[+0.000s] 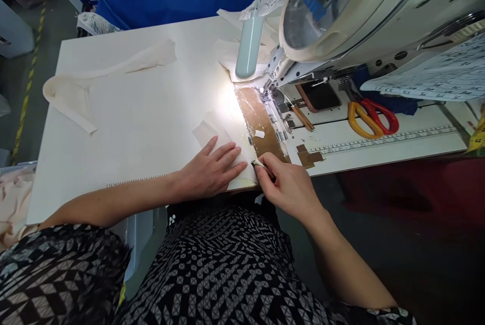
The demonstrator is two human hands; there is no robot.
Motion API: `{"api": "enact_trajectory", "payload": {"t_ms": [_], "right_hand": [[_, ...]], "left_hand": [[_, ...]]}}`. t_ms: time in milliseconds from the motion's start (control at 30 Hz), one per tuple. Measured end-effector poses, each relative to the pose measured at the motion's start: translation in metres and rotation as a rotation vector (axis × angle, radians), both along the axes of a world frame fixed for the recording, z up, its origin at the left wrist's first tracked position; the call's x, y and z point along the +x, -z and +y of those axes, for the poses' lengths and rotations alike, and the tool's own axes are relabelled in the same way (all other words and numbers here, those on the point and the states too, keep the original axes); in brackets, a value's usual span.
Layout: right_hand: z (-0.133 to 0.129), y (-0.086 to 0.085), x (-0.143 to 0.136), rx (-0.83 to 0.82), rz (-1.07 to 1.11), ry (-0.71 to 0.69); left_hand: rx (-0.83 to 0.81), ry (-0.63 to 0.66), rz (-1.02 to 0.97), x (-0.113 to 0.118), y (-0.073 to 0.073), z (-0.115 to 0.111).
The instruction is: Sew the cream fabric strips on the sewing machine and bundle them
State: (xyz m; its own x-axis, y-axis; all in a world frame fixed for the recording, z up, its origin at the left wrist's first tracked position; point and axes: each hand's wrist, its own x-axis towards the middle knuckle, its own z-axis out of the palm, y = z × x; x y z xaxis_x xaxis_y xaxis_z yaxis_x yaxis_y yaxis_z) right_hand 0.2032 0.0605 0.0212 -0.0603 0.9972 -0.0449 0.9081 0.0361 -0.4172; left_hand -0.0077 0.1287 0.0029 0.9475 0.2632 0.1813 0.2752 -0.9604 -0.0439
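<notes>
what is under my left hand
A thin pale piece of fabric lies under your left hand, its far end showing beyond the fingers on the white table. Whatever the palm covers cannot be seen.

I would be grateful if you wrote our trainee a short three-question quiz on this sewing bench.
1. What lies under the left hand?
a) a coil of rope
b) a thin pale piece
c) a metal bowl

2. True or false: the scissors have one yellow handle loop and one red one.

3. Fill in the blank: the hand nearer the scissors is the person's ____ hand.

Key: 1. b; 2. true; 3. right.
</notes>
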Motion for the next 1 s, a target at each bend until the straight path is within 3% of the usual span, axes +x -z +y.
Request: {"api": "enact_trajectory", "payload": {"t_ms": [200,367,533,733,1000], "right_hand": [[0.003,-0.004,-0.003,0.021,-0.138,-0.109],[-0.012,-0.012,0.009,-0.004,-0.157,-0.196],[-0.018,-0.015,0.019,-0.069,-0.064,-0.173],[0.014,-0.007,0.001,-0.023,-0.053,-0.151],[0.023,-0.007,-0.004,-0.017,0.068,-0.064]], "left_hand": [[0.013,-0.001,-0.009,0.000,0.001,0.000],[-0.011,-0.002,0.026,0.000,0.000,0.000],[-0.036,-0.001,0.031,-0.005,-0.003,0.006],[0.055,-0.129,0.019,-0.011,-0.006,0.028],[-0.094,0.026,-0.008,-0.002,-0.005,0.012]]}}
